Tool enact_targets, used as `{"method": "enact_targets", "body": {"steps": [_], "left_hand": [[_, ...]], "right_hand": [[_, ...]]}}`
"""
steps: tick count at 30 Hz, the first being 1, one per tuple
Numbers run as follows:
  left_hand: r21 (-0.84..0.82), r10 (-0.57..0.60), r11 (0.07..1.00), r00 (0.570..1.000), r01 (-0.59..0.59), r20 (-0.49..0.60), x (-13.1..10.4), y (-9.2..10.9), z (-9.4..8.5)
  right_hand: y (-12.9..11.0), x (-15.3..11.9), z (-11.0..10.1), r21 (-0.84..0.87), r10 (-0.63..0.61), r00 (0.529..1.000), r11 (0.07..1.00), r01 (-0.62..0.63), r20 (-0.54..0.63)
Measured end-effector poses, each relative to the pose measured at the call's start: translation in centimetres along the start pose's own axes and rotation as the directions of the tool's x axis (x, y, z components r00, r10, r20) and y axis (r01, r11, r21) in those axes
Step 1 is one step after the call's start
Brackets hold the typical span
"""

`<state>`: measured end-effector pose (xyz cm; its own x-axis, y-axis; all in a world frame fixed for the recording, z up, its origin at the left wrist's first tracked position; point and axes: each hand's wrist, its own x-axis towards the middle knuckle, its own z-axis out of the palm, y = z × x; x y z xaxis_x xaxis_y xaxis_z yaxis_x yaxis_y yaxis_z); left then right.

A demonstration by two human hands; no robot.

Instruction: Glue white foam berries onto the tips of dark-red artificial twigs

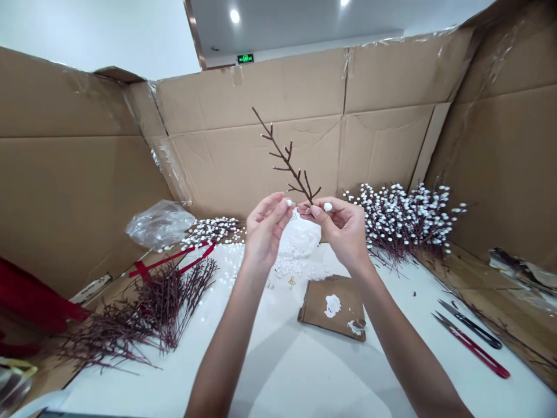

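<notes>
Just right of centre, my right hand (342, 223) grips the lower end of a bare brown twig (285, 158), which rises up and to the left with short side shoots. A white bud (328, 206) shows beside the fingers of that hand. Close by on the left, my left hand (267, 223) pinches a small white bud (289, 202) between thumb and fingertips. Beneath both hands lies a white plastic bag (300, 238), with loose white buds (300, 268) scattered in front of it.
A cardboard piece (315, 299) with white paste lies on the white table (278, 371). Bare twigs (167, 302) are heaped at left, and white-budded branches (404, 220) at back right. Two snips (474, 348) lie at right. Cardboard walls (278, 87) surround the table.
</notes>
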<state>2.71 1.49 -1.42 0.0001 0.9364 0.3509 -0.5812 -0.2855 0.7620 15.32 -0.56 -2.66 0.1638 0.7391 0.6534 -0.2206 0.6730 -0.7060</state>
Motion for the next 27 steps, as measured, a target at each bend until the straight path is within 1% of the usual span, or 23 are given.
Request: {"method": "enact_targets", "body": {"steps": [1, 3, 7, 11, 20, 24, 27], "left_hand": [[-0.062, -0.031, 0.998, 1.0, 0.03, -0.003, 0.0, -0.5, 0.8], [-0.15, -0.061, 0.987, 0.998, 0.06, -0.002, 0.0, -1.3, 1.7], [-0.208, -0.034, 0.977, 0.999, 0.038, 0.025, 0.1, -2.1, 2.3], [-0.193, -0.036, 0.98, 0.999, 0.04, 0.024, 0.0, -2.3, 2.5], [-0.147, 0.05, 0.988, 0.998, -0.043, 0.048, -0.1, -2.6, 2.5], [-0.088, 0.068, 0.994, 0.995, -0.062, 0.069, -0.1, -2.5, 2.3], [-0.081, 0.073, 0.994, 0.994, -0.066, 0.084, -0.1, -2.4, 2.2]], "right_hand": [[-0.1, 0.0, -0.1, -0.011, -0.019, 1.0, 1.0, 0.019, -0.012], [-0.2, 0.1, -0.3, -0.063, -0.061, 0.997, 0.996, 0.058, -0.045], [-0.5, 0.3, -0.9, -0.191, -0.142, 0.987, 0.973, 0.127, -0.07], [-0.6, 0.3, -1.0, -0.265, -0.171, 0.983, 0.953, 0.149, -0.061], [-0.2, 0.3, -1.0, -0.302, -0.231, 0.971, 0.931, 0.203, -0.059], [-0.1, 0.2, -1.0, -0.32, -0.249, 0.966, 0.922, 0.217, -0.064], [0.0, 0.1, -1.0, -0.323, -0.265, 0.962, 0.918, 0.232, -0.064]]}}
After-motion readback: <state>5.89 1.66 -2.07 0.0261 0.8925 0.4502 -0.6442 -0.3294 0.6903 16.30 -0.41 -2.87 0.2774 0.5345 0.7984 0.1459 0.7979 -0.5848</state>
